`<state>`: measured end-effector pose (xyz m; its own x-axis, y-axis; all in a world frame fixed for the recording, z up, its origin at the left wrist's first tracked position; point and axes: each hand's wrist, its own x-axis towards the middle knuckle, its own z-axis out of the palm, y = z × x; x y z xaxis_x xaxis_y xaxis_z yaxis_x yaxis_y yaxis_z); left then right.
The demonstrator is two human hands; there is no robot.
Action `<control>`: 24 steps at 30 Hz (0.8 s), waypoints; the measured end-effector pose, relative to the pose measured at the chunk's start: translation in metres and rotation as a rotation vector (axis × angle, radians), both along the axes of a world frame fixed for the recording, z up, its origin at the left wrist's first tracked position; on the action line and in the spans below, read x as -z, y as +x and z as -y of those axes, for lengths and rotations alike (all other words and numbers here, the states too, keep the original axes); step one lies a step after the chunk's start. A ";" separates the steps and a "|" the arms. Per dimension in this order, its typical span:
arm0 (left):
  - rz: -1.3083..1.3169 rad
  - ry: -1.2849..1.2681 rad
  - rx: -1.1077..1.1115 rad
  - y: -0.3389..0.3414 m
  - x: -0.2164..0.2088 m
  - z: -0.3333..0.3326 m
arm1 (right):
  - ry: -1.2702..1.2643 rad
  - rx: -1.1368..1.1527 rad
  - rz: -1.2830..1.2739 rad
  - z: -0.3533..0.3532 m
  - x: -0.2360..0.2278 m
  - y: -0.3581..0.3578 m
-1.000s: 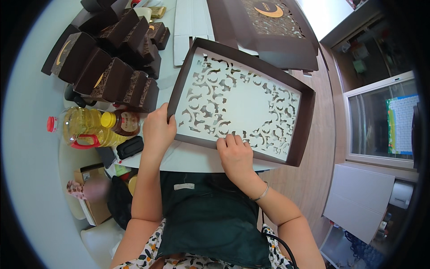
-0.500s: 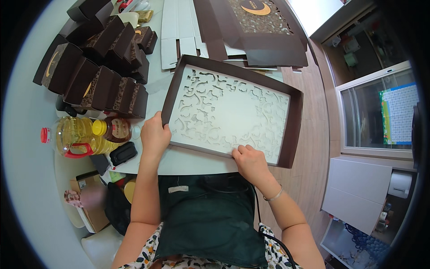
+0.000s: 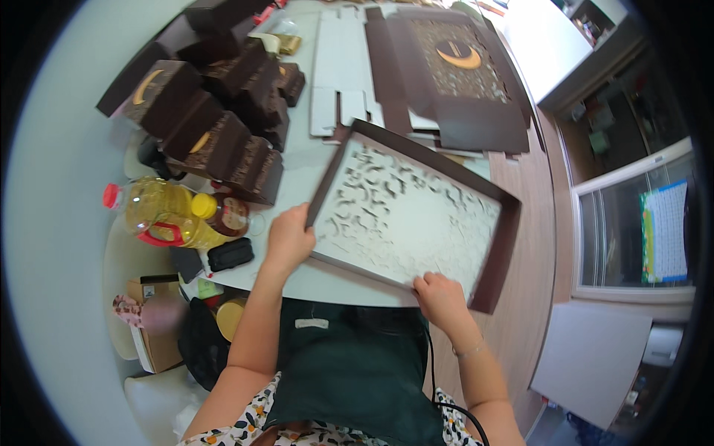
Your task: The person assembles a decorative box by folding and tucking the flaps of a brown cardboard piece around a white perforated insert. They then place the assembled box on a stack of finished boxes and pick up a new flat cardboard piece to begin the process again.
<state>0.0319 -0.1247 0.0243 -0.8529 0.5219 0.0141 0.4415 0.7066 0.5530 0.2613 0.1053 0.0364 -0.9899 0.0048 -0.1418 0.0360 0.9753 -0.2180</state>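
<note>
In front of me is a shallow cardboard box lid (image 3: 416,223) with dark brown walls. Its open side faces up, showing a white inside with curly cut-outs around a plain middle. My left hand (image 3: 290,239) grips the left wall near its near corner, the thumb on the inner side. Along the near wall, towards the right, my right hand (image 3: 440,299) is closed over the edge with its fingertips inside. The lid lies tilted askew at the table's right side, its right end reaching out over the floor.
Dark brown boxes (image 3: 216,149) are stacked at the left. Near them stand an oil jug (image 3: 160,208), a brown bottle (image 3: 227,215) with a yellow cap, and a black case (image 3: 231,255). Behind the lid lie flat white cardboard (image 3: 335,82) and a brown printed sheet (image 3: 476,123).
The whole view has shifted, so everything appears further right and lower. Both hands keep their hold on the lid, which stays in about the same place on the table.
</note>
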 end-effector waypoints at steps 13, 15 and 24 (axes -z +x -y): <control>0.352 0.758 0.154 0.028 -0.191 0.018 | 0.620 -0.020 -0.550 -0.031 -0.227 -0.002; 0.503 0.768 0.266 0.014 -0.221 0.039 | 0.669 -0.161 -0.678 -0.042 -0.266 -0.038; 0.534 1.269 0.245 -0.042 -0.293 0.106 | 0.552 -0.556 -1.088 0.033 -0.381 -0.221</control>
